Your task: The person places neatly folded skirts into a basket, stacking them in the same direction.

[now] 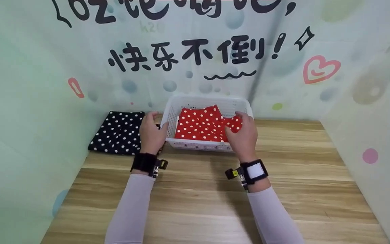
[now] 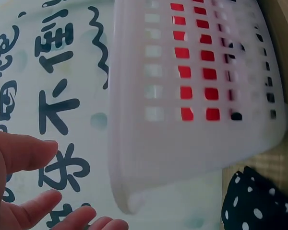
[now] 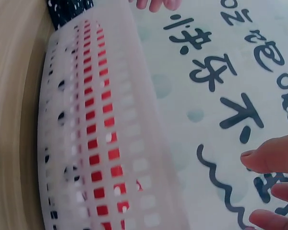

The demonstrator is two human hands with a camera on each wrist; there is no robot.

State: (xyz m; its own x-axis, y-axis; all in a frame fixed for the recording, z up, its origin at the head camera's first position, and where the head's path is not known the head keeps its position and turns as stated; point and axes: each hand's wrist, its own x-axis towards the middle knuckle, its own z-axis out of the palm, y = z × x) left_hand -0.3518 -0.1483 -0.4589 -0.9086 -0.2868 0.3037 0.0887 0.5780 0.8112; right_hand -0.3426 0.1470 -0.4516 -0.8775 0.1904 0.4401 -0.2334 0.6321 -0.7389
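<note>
A white perforated plastic basket (image 1: 198, 146) stands against the back wall with folded red polka-dot cloth (image 1: 198, 124) inside. A smaller red dotted part (image 1: 233, 123) shows at its right. My left hand (image 1: 151, 135) is by the basket's left end, fingers and thumb spread apart. At the right end is my right hand (image 1: 244, 137), also spread, overlapping the basket in the head view. Both wrist views show nothing between the fingers. Left of the basket lies a folded black cloth with white dots (image 1: 118, 132), partly hidden by my left hand. Dark patches show through the basket's lower holes (image 3: 61, 118).
The wooden tabletop (image 1: 195, 203) extends in front of the basket and to its right. A printed wall sheet (image 1: 181, 81) with black lettering rises directly behind, and pale side walls (image 1: 361, 118) bound the table.
</note>
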